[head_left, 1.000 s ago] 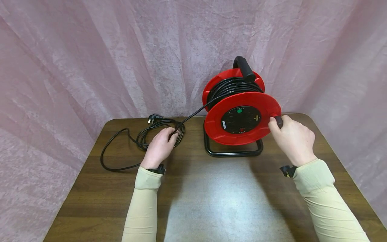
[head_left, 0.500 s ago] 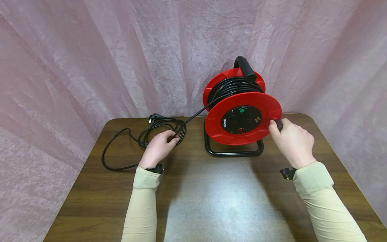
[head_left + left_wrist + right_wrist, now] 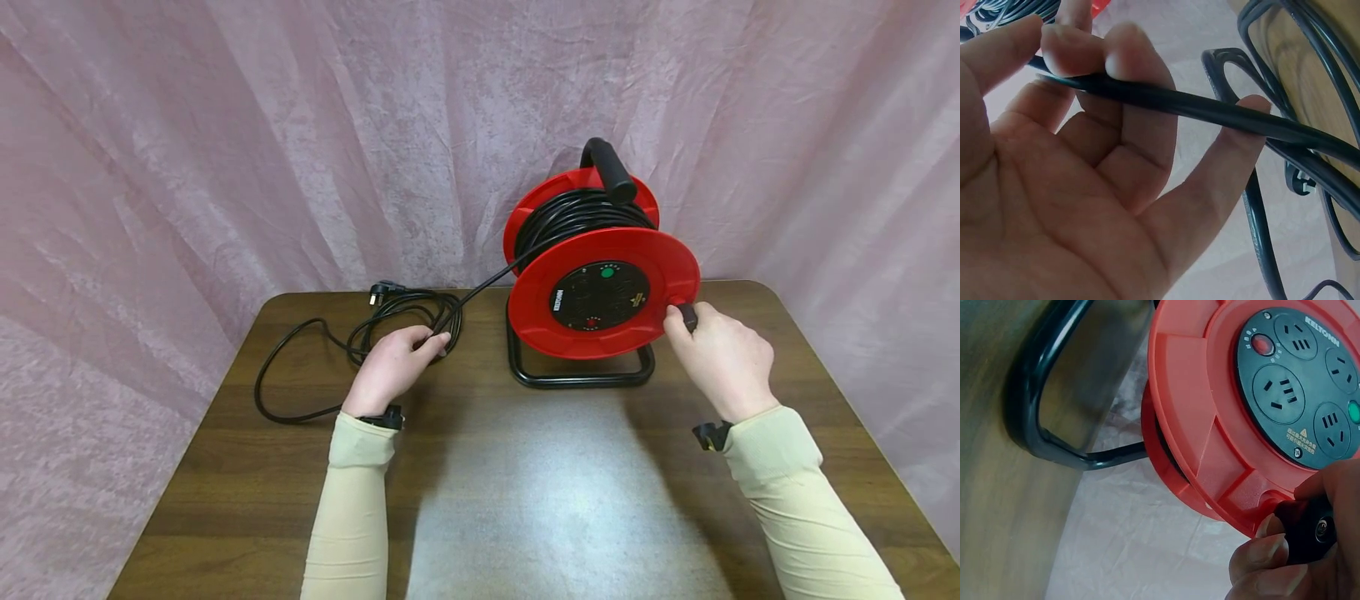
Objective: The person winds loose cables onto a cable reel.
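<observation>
In the head view my right hand [image 3: 726,358] grips the black knob [image 3: 687,317] at the right rim of a red cable reel [image 3: 536,312]. The right wrist view shows thumb and fingers round that knob [image 3: 1310,531], beside the socket panel [image 3: 1310,394]. Black cable [image 3: 487,285] runs taut from the wound drum down to my left hand [image 3: 393,365]. Curled fingers hold this cable [image 3: 1166,101] in the left wrist view, where it crosses over the fingers. Behind the left hand, loose loops of cable [image 3: 455,310] and a plug [image 3: 382,292] lie on the table.
A black tubular stand [image 3: 585,382] supports the reel, and a black carrying handle [image 3: 611,171] rises above it. The wooden table [image 3: 247,500] ends at a pink curtain [image 3: 375,150] behind. One cable loop [image 3: 258,383] spreads out to the left.
The reel has turned slightly clockwise: its knob, with my right hand on it, is lower, and the green light has shifted right. My left hand has drifted slightly left, still on the cable.
</observation>
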Demonstrator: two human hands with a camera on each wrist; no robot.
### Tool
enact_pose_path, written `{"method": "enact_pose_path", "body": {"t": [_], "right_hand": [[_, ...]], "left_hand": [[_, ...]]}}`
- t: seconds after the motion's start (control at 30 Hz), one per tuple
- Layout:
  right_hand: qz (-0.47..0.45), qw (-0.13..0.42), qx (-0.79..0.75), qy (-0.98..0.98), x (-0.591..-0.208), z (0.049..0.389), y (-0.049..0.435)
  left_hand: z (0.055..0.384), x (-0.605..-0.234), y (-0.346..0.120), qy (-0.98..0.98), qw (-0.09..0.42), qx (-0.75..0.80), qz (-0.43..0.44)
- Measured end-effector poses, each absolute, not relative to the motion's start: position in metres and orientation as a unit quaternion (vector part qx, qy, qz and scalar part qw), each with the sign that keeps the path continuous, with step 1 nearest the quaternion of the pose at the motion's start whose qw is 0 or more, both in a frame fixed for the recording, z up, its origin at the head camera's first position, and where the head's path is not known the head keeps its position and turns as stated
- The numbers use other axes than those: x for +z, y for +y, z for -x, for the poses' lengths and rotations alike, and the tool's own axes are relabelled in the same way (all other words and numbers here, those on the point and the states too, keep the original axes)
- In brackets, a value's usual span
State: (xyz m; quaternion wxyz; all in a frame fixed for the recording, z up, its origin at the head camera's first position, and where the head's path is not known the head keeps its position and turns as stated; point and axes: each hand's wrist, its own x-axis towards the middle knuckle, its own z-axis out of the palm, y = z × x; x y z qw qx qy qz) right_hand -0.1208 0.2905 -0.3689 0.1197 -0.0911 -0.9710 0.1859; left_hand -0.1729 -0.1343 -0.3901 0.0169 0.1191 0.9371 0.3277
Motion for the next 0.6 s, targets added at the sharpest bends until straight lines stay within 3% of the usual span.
{"method": "enact_pose_path", "body": {"t": [0.6], "right_hand": [[0.091,0.127,0.192,-0.969,-0.383,0.119,0.288]], "left_hand": [[0.175,-0.388,-0.132,0.936,-0.008,0.314,-0.156]]}}
